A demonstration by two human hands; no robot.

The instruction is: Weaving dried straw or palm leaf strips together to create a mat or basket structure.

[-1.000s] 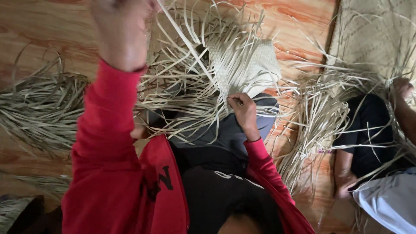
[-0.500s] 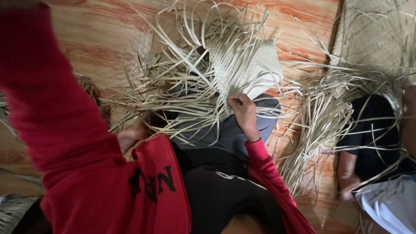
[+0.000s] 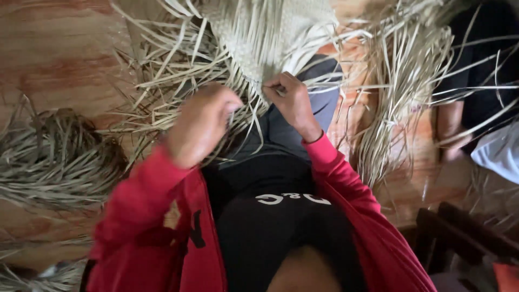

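1. Wooden floor (image 3: 59, 59), reddish-brown and grained, fills the background under all the loose fibre.
2. At the far left a bundle of dry strips (image 3: 51, 157) lies in a loose heap on the floor, well apart from the hands.
3. Next comes the left hand (image 3: 201, 123), blurred, raised above the lap on a red sleeve (image 3: 143, 211). Its fingers are curled together into a loose fist; whether a strip is caught inside cannot be told. Loose pale strips (image 3: 162, 70) fan out just behind it.
4. In the middle, the woven mat piece (image 3: 270, 32) hangs down from the top edge toward the lap, its unwoven ends trailing over a grey cloth (image 3: 319, 100) and black clothing.
5. The right hand (image 3: 292, 100) sits at the lower edge of the woven mat piece, thumb and fingers pinched shut on a strip at the weave's edge; this grip is closed on the mat piece.
6. Right of that, a second spray of strips (image 3: 394, 108) spreads across the floor.
7. At the far right another person's leg (image 3: 451, 127) in dark clothing rests on the floor, with a dark wooden object (image 3: 459, 238) below it.
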